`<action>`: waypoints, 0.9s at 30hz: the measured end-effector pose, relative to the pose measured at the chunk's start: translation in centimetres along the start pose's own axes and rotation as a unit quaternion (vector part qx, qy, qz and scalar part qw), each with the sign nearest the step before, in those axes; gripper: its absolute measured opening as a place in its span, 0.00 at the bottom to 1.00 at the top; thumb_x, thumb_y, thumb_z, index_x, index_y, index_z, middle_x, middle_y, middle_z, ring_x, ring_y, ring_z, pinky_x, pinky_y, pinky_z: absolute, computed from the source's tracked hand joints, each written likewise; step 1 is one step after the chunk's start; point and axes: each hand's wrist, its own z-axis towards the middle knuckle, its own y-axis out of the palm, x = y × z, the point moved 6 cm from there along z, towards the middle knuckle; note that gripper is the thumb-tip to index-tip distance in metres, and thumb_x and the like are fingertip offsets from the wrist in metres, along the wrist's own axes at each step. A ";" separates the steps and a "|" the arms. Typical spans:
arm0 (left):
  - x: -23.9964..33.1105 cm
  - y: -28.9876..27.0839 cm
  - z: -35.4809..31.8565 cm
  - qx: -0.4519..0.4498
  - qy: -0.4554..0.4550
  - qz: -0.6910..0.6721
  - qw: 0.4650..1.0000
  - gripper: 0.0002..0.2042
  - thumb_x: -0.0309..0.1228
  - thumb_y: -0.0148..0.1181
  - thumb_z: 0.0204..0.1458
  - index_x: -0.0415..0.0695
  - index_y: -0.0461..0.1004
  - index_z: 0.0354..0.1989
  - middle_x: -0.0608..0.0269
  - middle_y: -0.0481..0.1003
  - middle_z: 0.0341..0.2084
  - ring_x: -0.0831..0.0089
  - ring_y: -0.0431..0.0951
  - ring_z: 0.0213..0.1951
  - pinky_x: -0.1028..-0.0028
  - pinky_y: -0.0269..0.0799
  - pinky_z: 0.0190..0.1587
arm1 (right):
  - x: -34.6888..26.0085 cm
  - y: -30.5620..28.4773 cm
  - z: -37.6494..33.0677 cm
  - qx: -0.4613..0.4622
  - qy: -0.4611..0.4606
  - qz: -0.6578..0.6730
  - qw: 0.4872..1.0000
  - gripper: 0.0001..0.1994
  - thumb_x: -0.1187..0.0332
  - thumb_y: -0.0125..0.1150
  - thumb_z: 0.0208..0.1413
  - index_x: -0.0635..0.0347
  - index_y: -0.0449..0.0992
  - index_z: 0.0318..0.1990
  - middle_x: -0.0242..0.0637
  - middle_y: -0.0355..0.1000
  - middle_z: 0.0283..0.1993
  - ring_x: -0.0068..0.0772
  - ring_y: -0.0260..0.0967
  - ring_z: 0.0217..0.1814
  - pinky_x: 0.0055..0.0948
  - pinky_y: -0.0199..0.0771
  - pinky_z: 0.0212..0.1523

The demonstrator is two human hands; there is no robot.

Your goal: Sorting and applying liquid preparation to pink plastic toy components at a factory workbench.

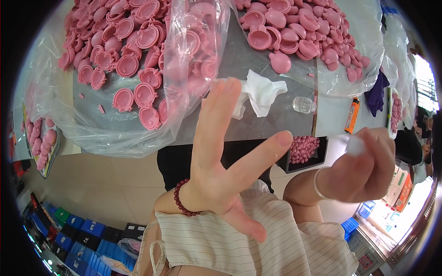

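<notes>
My left hand (216,170), with a dark red bead bracelet (178,198) at its wrist, is raised over the table's near edge. Its fingers are spread and nothing is in them. A crumpled white tissue (263,94) lies on the grey table just beyond its fingertips. To the right, my right hand (361,170) is closed and somewhat blurred by motion. Between its thumb and fingers is a small white wad (355,146), too blurred to tell exactly what it is.
Pink hinged round shells (126,66) fill a clear plastic bag at the left; a second pile (294,27) lies at the back right. A small clear bottle (304,105) and an orange tube (352,115) rest on the table. Below its edge sits a dark bin (321,158) of small pink pieces.
</notes>
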 end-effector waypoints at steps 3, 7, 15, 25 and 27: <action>-0.1 -0.2 -0.1 0.014 0.007 0.008 1.000 0.47 0.74 0.33 0.35 0.41 0.68 0.46 0.24 0.46 0.54 0.36 0.51 0.56 0.45 0.43 0.55 | 2.2 -0.4 -0.4 -0.045 0.069 -0.081 0.993 0.08 0.76 0.60 0.40 0.71 0.74 0.29 0.35 0.67 0.20 0.20 0.53 0.19 0.17 0.45 0.18; -0.2 -0.2 0.2 0.015 0.018 0.006 1.000 0.46 0.74 0.32 0.36 0.40 0.69 0.45 0.24 0.46 0.54 0.36 0.52 0.56 0.44 0.43 0.55 | 3.0 0.2 -1.3 -0.085 0.075 -0.066 0.991 0.08 0.79 0.61 0.36 0.69 0.75 0.29 0.36 0.69 0.21 0.20 0.56 0.19 0.16 0.50 0.18; -0.4 -0.2 -0.2 0.026 0.017 0.017 0.999 0.46 0.73 0.32 0.36 0.41 0.70 0.45 0.24 0.47 0.54 0.36 0.53 0.56 0.47 0.43 0.56 | 3.7 2.0 -2.1 -0.172 0.076 -0.141 0.972 0.10 0.79 0.64 0.32 0.63 0.76 0.28 0.35 0.68 0.22 0.27 0.61 0.20 0.19 0.58 0.20; -0.1 -0.2 0.2 0.015 0.046 0.011 0.999 0.44 0.73 0.34 0.37 0.41 0.71 0.44 0.24 0.46 0.55 0.36 0.52 0.56 0.47 0.42 0.57 | 3.0 1.1 -1.8 -0.150 0.066 -0.143 0.976 0.10 0.77 0.64 0.34 0.66 0.75 0.29 0.35 0.66 0.21 0.27 0.61 0.21 0.20 0.59 0.22; 0.2 -0.1 0.3 -0.002 0.022 0.026 0.999 0.44 0.73 0.34 0.36 0.42 0.71 0.44 0.25 0.45 0.55 0.36 0.52 0.56 0.48 0.42 0.57 | 1.9 -0.6 -1.6 0.001 0.021 -0.024 0.999 0.09 0.72 0.63 0.40 0.68 0.73 0.30 0.36 0.66 0.21 0.26 0.58 0.21 0.21 0.57 0.21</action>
